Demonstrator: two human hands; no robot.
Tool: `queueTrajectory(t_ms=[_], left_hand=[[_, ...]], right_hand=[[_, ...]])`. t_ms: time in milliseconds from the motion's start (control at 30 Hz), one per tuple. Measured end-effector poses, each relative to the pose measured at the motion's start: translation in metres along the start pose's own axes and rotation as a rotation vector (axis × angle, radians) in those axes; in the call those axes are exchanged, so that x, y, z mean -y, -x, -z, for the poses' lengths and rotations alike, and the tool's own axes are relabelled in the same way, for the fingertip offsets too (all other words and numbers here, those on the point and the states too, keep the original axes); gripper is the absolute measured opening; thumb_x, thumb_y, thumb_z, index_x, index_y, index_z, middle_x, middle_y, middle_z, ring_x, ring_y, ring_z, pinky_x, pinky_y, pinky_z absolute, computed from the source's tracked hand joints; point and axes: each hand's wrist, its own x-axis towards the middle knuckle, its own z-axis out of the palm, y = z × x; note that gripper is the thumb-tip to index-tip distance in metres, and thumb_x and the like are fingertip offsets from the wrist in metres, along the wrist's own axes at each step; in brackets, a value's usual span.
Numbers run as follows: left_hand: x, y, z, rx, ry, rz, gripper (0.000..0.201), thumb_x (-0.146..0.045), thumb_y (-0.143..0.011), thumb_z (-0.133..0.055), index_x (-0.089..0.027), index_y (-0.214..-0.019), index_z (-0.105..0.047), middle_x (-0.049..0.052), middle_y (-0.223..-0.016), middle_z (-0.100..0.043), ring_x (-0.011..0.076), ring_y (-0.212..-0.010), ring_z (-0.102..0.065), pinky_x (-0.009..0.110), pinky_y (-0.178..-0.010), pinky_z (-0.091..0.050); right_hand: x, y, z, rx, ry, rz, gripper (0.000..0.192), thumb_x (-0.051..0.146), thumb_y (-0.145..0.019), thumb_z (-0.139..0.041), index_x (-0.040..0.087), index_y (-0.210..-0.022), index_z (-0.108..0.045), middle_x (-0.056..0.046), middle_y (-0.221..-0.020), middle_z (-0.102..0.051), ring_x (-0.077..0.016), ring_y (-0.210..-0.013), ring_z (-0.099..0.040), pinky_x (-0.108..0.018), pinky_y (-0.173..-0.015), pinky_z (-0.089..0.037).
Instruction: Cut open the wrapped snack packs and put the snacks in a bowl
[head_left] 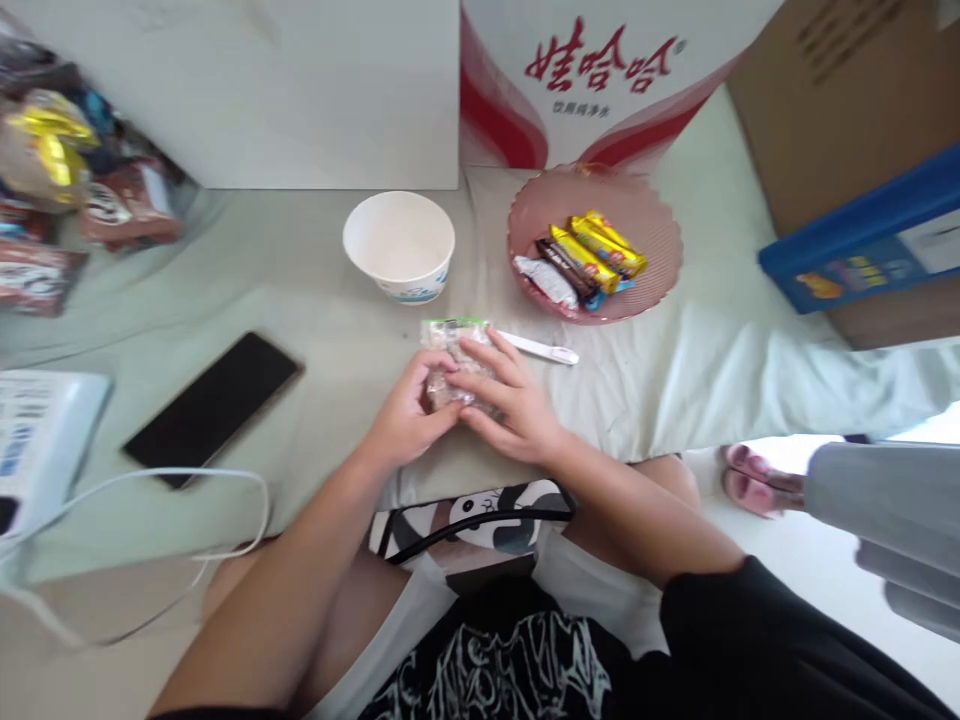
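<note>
A clear plastic packet with a green strip along its top edge lies on the cloth in front of me. Pale, lumpy contents show through it, but I cannot tell what they are. My left hand grips its left side, thumb and fingers curled at the edge. My right hand covers the right part, fingers bent over the top. Just beyond the right fingers, a white plastic utensil rests on the cloth; its other end is hidden. A white paper bowl stands upright behind the packet.
A pink bowl holds several wrapped snack bars. Left are a black phone, a white cable, a white box and wrapped snacks. Cartons line the back; a blue box is at right.
</note>
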Motion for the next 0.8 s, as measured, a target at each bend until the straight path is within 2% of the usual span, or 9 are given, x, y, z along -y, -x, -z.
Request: queueTrajectory(t_ms=[100, 233, 400, 567, 600, 667, 733, 800], left_hand=[[0.000, -0.001, 0.000, 0.002, 0.057, 0.019, 0.032, -0.036, -0.083, -0.080, -0.025, -0.104, -0.059, -0.001, -0.095, -0.057, 0.0120, -0.073, -0.052, 0.024, -0.066, -0.046], [-0.005, -0.001, -0.002, 0.010, 0.106, 0.035, 0.031, -0.044, -0.083, -0.080, -0.024, -0.096, -0.059, -0.001, -0.088, -0.057, 0.0132, -0.071, -0.050, 0.027, -0.065, -0.043], [-0.006, -0.002, -0.004, -0.037, -0.011, 0.052, 0.040, -0.060, -0.087, -0.073, -0.023, -0.083, -0.060, -0.001, -0.074, -0.053, 0.0139, -0.065, -0.043, 0.028, -0.060, -0.036], [-0.004, -0.002, -0.001, -0.161, -0.019, 0.032, 0.043, -0.064, -0.090, -0.069, -0.023, -0.082, -0.057, -0.002, -0.071, -0.048, 0.0125, -0.061, -0.040, 0.028, -0.057, -0.034], [-0.003, -0.001, -0.001, -0.181, -0.001, 0.034, 0.041, -0.063, -0.090, -0.070, -0.024, -0.087, -0.057, -0.003, -0.073, -0.050, 0.0121, -0.061, -0.042, 0.028, -0.057, -0.035], [-0.001, 0.000, -0.002, -0.203, 0.072, 0.062, 0.041, -0.059, -0.088, -0.074, -0.029, -0.110, -0.056, -0.003, -0.081, -0.057, 0.0123, -0.065, -0.051, 0.028, -0.062, -0.042], [0.001, 0.001, -0.004, -0.218, 0.158, 0.087, 0.067, -0.056, -0.086, -0.077, -0.036, -0.137, -0.039, -0.002, -0.098, -0.066, 0.0145, -0.079, -0.063, 0.030, -0.075, -0.051], [0.002, 0.000, -0.006, -0.258, 0.201, 0.076, 0.090, -0.055, -0.084, -0.079, -0.040, -0.149, -0.019, 0.002, -0.119, -0.068, 0.0177, -0.102, -0.069, 0.035, -0.092, -0.054]], right_hand=[[-0.006, -0.003, 0.000, -0.044, -0.001, -0.048, 0.029, 0.037, -0.102, -0.055, 0.026, -0.121, -0.073, -0.012, -0.143, -0.063, -0.0266, -0.146, -0.050, -0.054, -0.124, -0.040], [-0.005, -0.003, -0.002, -0.128, -0.074, -0.163, 0.023, 0.032, -0.102, -0.054, 0.026, -0.109, -0.075, -0.011, -0.125, -0.067, -0.0233, -0.123, -0.064, -0.045, -0.106, -0.054], [-0.002, -0.002, 0.003, -0.213, -0.119, -0.132, 0.017, 0.030, -0.099, -0.058, 0.024, -0.105, -0.072, -0.010, -0.114, -0.067, -0.0225, -0.110, -0.067, -0.042, -0.097, -0.056], [-0.017, -0.004, 0.024, -0.215, 0.117, -0.229, 0.020, 0.026, -0.097, -0.055, 0.023, -0.109, -0.070, -0.011, -0.111, -0.069, -0.0268, -0.104, -0.065, -0.046, -0.095, -0.054], [-0.022, -0.003, 0.028, -0.197, 0.199, -0.255, 0.022, 0.024, -0.096, -0.055, 0.022, -0.112, -0.070, -0.012, -0.113, -0.069, -0.0284, -0.105, -0.064, -0.047, -0.095, -0.053], [-0.032, 0.000, 0.032, -0.136, 0.348, -0.300, 0.027, 0.023, -0.093, -0.058, 0.021, -0.117, -0.070, -0.014, -0.118, -0.070, -0.0316, -0.107, -0.063, -0.050, -0.096, -0.051], [-0.041, 0.004, 0.035, -0.060, 0.423, -0.331, 0.026, 0.023, -0.092, -0.058, 0.020, -0.114, -0.071, -0.015, -0.117, -0.070, -0.0332, -0.106, -0.062, -0.052, -0.095, -0.051], [-0.046, 0.008, 0.038, -0.005, 0.423, -0.364, 0.019, 0.025, -0.094, -0.057, 0.020, -0.106, -0.071, -0.014, -0.108, -0.071, -0.0330, -0.101, -0.062, -0.051, -0.090, -0.052]])
